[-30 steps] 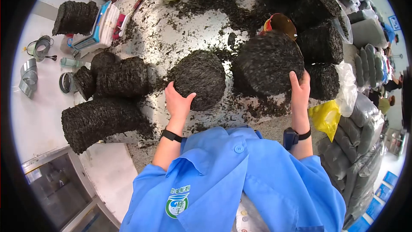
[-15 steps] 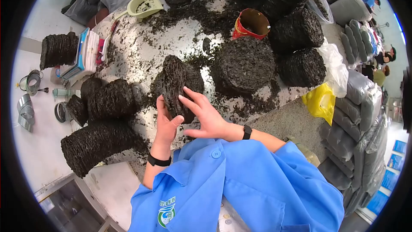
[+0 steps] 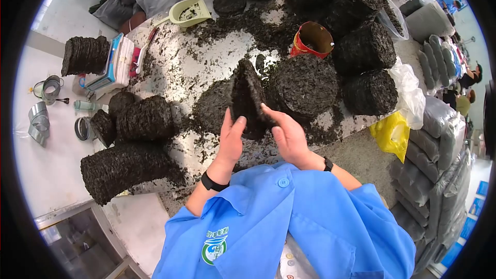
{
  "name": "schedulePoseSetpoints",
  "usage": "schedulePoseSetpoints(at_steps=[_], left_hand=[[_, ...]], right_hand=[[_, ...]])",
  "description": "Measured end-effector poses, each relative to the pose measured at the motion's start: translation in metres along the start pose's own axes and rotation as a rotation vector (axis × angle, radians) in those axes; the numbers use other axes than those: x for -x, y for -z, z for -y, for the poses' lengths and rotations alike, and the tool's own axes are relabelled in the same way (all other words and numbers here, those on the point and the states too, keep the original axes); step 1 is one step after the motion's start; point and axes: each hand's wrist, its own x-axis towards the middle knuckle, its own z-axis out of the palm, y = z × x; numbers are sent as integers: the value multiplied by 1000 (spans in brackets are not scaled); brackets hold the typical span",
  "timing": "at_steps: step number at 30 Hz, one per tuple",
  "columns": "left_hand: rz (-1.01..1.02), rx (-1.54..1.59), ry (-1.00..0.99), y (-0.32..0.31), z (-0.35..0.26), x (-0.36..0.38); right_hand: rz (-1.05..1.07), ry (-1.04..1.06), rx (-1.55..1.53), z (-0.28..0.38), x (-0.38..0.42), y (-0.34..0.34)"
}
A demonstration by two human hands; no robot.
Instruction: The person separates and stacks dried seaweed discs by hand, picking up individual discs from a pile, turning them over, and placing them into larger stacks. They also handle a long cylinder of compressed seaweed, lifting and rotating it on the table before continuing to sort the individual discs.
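A few thin round sheets of dark dried seaweed (image 3: 246,95) stand on edge between my hands, parted into a narrow V. My left hand (image 3: 231,142) grips the left part near its lower edge, thumb on the inner side. The right part is held by my right hand (image 3: 290,137), its fingers behind and the thumb in front. Just behind and left of them, a flat seaweed round (image 3: 211,107) lies on the table. A wide stack of seaweed rounds (image 3: 304,83) stands close to the right of the held sheets.
Seaweed crumbs litter the metal table (image 3: 194,54). Seaweed rolls (image 3: 144,120) lie at left, near a scale (image 3: 111,67) bearing another stack. A red can (image 3: 313,40), a pale dustpan (image 3: 190,12) and more stacks (image 3: 369,90) stand farther back. A yellow bag (image 3: 391,133) hangs at the right edge.
The seaweed sheets, held together before, are now spread apart at the top. My right hand has moved from their face to their right edge. The camera view has shifted slightly.
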Motion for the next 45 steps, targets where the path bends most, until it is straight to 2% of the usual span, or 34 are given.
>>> schedulePoseSetpoints(at_steps=[1, 2, 3, 4, 5, 6, 7, 8, 10, 12, 14, 16, 17, 18, 19, 20, 21, 22, 23, 24, 26, 27, 28, 29, 30, 32, 33, 34, 36, 38, 40, 43, 45], left_hand=[[-54, -10, -27, 0, 5, -1], [-54, -9, -28, 3, 7, -1], [-98, 7, -47, 10, 7, -1], [-144, 23, -67, 16, 6, -1], [-178, 126, -76, 20, 6, -3], [-184, 124, -79, 28, 6, -4], [-259, 197, -40, 36, 5, -4], [-333, 269, -1, 43, 4, -3], [-348, 281, -5, 46, 1, 1], [-334, 316, 60, 40, -1, 9], [-306, 340, 140, 17, -9, 13], [-284, 374, 198, -3, -17, 13], [-275, 316, 102, -6, -17, 11], [-278, 314, 104, 3, -15, 6], [-231, -20, -25, 22, -11, -4], [-175, -350, -154, 44, -4, -14], [-411, -919, -283, 70, 13, -25], [-650, -1488, -405, 96, 32, -35], [-704, -1506, -292, 115, 45, -42], [-758, -1523, -174, 128, 51, -46], [-608, -1405, 176, 132, 44, -48], [-628, -1395, 145, 128, 44, -45], [-640, -1465, 109, 129, 45, -44], [-672, -1464, 87, 128, 46, -42], [-707, -1457, 55, 127, 46, -42], [-721, -1344, 77, 120, 36, -38], [-723, -1232, 95, 118, 33, -37], [-726, -1237, 91, 120, 34, -37], [-622, -889, 75, 130, 35, -27], [-606, -853, 78, 125, 28, -17], [-528, -473, -128, 129, 32, -9], [-506, -463, -80, 116, 23, 3], [-442, -448, -73, 112, 18, 6]], right_hand=[[-62, -61, -13, 4, 0, 8], [-117, -245, 8, 14, 0, 22], [-298, -267, 225, -4, 6, 29], [-400, -360, 189, -21, 8, 48], [-373, -417, 79, -22, -1, 78], [-428, -396, -41, -34, -8, 99], [-523, -253, 69, -44, -14, 109], [-511, -409, 94, -46, -12, 120], [-450, -42, 422, -31, -12, 106], [92, 30, 618, 4, -15, 74], [279, 186, 508, 3, -7, 32], [174, 398, 565, -16, -10, 22], [115, 301, 363, -15, -12, 31], [17, 204, 251, -14, -13, 41], [-166, -12, 38, -8, -15, 47], [-329, -195, 239, -7, -15, 65], [-477, -374, 14, -17, -22, 82], [-480, -441, -124, -18, -32, 107], [-510, -387, -74, -45, -31, 124], [-569, -244, 144, -63, -25, 136], [-562, -72, 729, -31, -30, 134], [-475, 10, 559, -17, -33, 116], [-304, -64, 381, -15, -28, 90], [-69, -34, 332, -16, -26, 60], [171, -201, 174, -26, -20, 24], [396, -48, 149, -48, -16, -44], [454, -50, 298, -65, -15, -73], [454, -56, 382, -71, -17, -92], [396, -54, 447, -88, -20, -117], [394, -54, 419, -88, -27, -115], [379, -64, 344, -87, -31, -113], [400, -75, 298, -86, -35, -103], [390, -87, 97, -89, -34, -100]])
